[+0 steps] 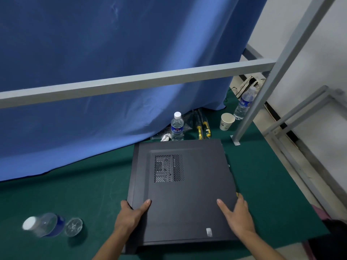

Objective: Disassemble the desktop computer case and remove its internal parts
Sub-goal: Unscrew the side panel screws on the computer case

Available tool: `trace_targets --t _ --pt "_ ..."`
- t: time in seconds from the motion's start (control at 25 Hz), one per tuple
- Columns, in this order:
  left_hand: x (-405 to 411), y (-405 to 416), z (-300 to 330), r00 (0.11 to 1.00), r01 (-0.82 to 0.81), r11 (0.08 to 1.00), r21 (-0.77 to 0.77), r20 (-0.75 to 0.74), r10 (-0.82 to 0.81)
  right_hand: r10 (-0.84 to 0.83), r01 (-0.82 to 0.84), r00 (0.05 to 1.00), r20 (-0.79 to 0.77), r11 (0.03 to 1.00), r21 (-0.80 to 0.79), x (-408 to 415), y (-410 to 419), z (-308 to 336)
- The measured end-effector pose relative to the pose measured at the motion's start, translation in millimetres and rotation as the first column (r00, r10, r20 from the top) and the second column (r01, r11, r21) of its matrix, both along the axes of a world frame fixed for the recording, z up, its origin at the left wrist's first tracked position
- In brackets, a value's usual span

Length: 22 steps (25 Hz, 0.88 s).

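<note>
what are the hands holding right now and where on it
Both hold the computer case lying flat: left hand grips its near left edge, right hand its near right edge.

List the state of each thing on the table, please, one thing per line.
computer case: lying flat, side panel still on.
left hand: gripping the case's left edge.
right hand: gripping its right edge.
nearest bottle: capped, upright.
bottle by curtain: capped, upright.
far bottle: upright.
paper cup: upright.
</note>
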<state>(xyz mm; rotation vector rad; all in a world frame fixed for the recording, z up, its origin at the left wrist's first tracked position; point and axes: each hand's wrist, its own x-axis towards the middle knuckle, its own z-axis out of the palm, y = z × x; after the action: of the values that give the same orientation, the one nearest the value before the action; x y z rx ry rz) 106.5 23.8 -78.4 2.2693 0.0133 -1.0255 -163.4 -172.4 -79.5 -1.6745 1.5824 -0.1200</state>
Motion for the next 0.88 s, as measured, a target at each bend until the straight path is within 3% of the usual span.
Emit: trace_targets --t 0.32,0.56,0.64,0.72,0.88 --pt "-5.0 1.2 -2.9 0.998 0.027 0.999 0.040 0.063 -0.030 -0.091 0.095 0.972 0.215 0.995 -0.007 -26.9 22.4 -0.8" --pt "-24.8 -2.4 -3.0 0.973 0.012 0.986 0.168 0.227 -0.051 0.042 -0.050 0.993 0.109 0.996 0.070 -29.0 3.9 5.8" --pt "-37.7 -8.6 1.1 0.918 0.030 0.971 0.235 0.377 -0.120 0.134 -0.140 0.989 0.069 0.986 0.089 -24.8 -11.9 11.4" --pt "-44.8 -21.3 4.5 0.840 0.147 0.948 0.282 0.470 -0.270 0.203 -0.208 0.977 0.062 0.975 0.076 -13.7 -31.8 18.7" --pt "-42.6 -67.1 2.3 0.730 0.332 0.869 0.368 0.484 -0.483 0.287 -0.288 0.957 0.045 0.957 0.021 24.2 -65.3 25.3"
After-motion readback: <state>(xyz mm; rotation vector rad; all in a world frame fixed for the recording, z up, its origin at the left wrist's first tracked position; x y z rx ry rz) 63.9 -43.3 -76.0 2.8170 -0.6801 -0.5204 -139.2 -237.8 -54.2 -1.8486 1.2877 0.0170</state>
